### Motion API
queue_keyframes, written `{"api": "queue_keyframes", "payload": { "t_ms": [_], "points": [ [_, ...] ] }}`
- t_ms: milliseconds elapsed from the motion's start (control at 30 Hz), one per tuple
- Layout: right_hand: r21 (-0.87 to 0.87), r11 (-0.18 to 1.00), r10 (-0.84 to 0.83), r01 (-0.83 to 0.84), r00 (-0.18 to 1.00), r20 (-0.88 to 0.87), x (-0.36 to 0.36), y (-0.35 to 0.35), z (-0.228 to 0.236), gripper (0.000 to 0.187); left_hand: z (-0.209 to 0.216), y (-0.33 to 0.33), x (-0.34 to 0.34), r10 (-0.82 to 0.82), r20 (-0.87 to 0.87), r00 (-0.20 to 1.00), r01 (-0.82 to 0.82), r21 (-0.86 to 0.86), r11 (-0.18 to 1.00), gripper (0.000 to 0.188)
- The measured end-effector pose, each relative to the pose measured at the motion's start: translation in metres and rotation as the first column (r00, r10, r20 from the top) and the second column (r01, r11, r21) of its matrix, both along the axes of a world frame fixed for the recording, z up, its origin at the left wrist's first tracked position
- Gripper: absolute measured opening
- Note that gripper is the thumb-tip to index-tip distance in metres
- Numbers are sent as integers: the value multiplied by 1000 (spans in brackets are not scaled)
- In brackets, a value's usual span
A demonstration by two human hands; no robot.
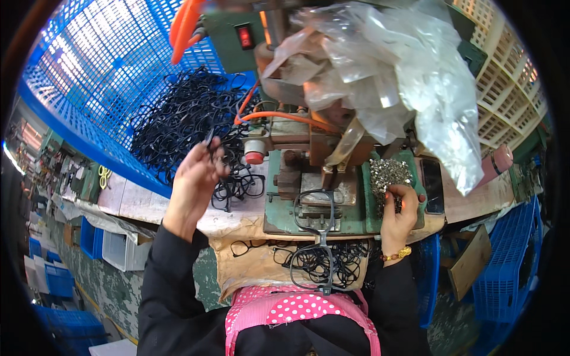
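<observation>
My left hand (200, 172) is raised at the edge of a big heap of dark eyeglass frames (178, 118) in a blue basket (107, 160). Motion smears its fingers, and a dark piece of frame shows by the fingertips; whether it is held is unclear. My right hand (399, 213) has thumb and forefinger bent together at a pile of tiny metal parts (389, 173) on a green plate. Whatever they pinch is too small to make out. Between my hands, a grey eyeglass frame (322, 238) hangs over the front of a green bench machine (279, 221).
Loose frames (237, 188) lie beside the basket, and more (341, 261) rest on brown paper by my lap. Crumpled clear plastic (386, 65) covers the machine's upper part. A red button (255, 158), an orange hose (285, 115) and a dark phone (432, 185) are close by.
</observation>
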State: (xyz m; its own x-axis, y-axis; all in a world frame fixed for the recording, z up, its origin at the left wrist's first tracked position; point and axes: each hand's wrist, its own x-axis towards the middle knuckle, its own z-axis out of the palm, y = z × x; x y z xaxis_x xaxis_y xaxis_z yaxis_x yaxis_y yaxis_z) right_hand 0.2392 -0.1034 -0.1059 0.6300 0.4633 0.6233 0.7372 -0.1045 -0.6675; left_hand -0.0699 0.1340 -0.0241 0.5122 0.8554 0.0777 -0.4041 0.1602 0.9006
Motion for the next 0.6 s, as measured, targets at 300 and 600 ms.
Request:
{"api": "queue_keyframes", "payload": {
  "t_ms": [300,600],
  "points": [
    [37,858,443,-512,703,-556,-65,-29,55,19,8,-149,48,-277,-102,955,226,-348,910,28],
    [323,590,610,-740,147,-779,-91,-24,62,24,10,-151,59,-188,-187,964,127,-295,947,24]
  ]
}}
